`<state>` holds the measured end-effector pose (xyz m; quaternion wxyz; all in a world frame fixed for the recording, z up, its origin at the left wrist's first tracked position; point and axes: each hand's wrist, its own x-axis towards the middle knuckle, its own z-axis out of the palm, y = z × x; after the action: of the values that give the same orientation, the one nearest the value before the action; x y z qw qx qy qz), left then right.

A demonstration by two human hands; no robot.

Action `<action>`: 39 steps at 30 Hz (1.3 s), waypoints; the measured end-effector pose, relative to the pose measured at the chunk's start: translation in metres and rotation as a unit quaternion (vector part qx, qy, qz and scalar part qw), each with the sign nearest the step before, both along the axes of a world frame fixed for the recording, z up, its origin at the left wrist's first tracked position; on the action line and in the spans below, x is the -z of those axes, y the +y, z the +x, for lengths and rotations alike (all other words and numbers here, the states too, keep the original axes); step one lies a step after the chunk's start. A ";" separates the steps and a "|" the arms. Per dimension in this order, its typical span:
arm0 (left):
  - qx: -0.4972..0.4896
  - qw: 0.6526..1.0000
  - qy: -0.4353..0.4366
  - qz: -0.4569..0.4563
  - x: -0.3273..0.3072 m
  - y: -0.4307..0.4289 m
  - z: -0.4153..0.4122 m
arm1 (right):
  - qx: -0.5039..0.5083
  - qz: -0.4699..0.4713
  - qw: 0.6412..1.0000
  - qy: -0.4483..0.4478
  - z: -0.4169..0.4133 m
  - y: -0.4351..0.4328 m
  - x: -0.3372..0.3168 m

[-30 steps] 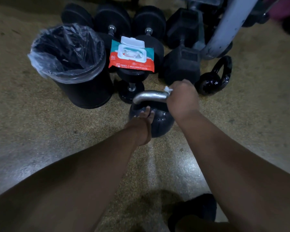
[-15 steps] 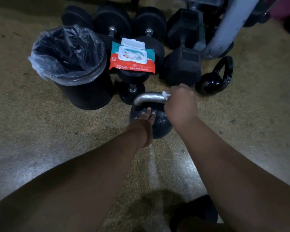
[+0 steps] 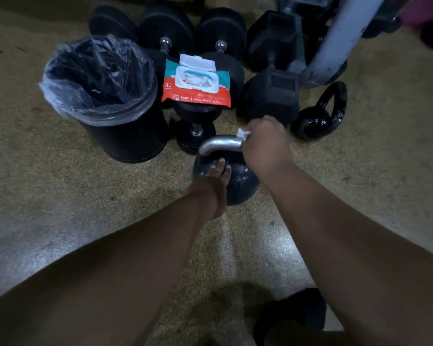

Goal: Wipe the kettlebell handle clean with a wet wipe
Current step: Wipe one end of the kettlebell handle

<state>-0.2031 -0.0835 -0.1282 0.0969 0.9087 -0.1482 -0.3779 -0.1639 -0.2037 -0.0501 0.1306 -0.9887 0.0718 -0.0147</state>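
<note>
We have the kettlebell [image 3: 238, 186] standing upright on the floor right in front of us, its silver handle [image 3: 221, 143] on top. Our right hand [image 3: 266, 143] is clenched around the right end of that handle with the wet wipe [image 3: 243, 133] bunched inside; only a white corner pokes out above the fist. Our left hand [image 3: 214, 186] lies flat against the near side of the black ball, fingers spread, steadying it.

To do this step well, we should keep the wipe wrapped fully round the bar, press firmly, and slide along to the bare left bend and down both curved ends, while the left hand stops the ball from rocking.

Just behind, the wipe pack [image 3: 196, 83] rests with its lid open on a dumbbell [image 3: 198, 123]. A lined bin [image 3: 105, 96] stands to the left, and a smaller kettlebell [image 3: 320, 116] lies to the right. The floor [image 3: 60, 196] is speckled, tan and dimly lit, with more weights ranged at the back.
</note>
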 end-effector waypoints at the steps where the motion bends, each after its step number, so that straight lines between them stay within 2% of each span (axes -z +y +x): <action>1: -0.001 1.000 -0.003 -0.001 -0.004 0.000 -0.001 | 0.010 -0.002 1.000 0.012 0.004 -0.004 -0.001; 4: -0.014 1.000 0.000 -0.014 -0.006 0.001 -0.004 | 0.041 -0.004 0.999 0.009 -0.003 -0.015 -0.003; 8: -0.016 1.000 0.011 -0.018 0.006 0.001 0.000 | 0.010 0.004 0.999 -0.034 -0.024 0.000 0.004; 14: -0.014 1.000 -0.016 -0.014 0.000 0.002 -0.006 | 0.027 0.014 0.999 -0.020 -0.002 -0.007 0.004; 20: -0.025 1.000 0.004 -0.015 0.002 0.001 -0.005 | 0.000 0.019 0.998 -0.068 -0.025 0.007 0.009; 26: -0.025 0.999 -0.011 -0.027 0.000 0.004 -0.004 | 0.035 0.010 0.998 -0.042 -0.010 -0.004 0.007; 30: -0.023 1.000 -0.001 -0.021 0.006 0.002 -0.003 | 0.004 0.008 0.998 -0.058 -0.031 0.006 0.008; 33: -0.009 1.000 -0.001 -0.015 0.008 0.002 -0.001 | -0.005 0.005 0.999 -0.054 -0.014 0.007 0.007; 36: -0.017 1.000 -0.014 -0.020 0.006 0.004 -0.004 | 0.021 0.009 0.999 -0.026 -0.003 -0.006 0.005; 39: -0.035 0.999 -0.015 -0.029 -0.002 0.004 -0.007 | 0.028 -0.005 0.999 -0.044 -0.020 -0.009 0.005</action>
<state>-0.2106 -0.0797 -0.1263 0.1337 0.9159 -0.1285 -0.3560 -0.1839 -0.2130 -0.0547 0.1279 -0.9854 0.0937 -0.0620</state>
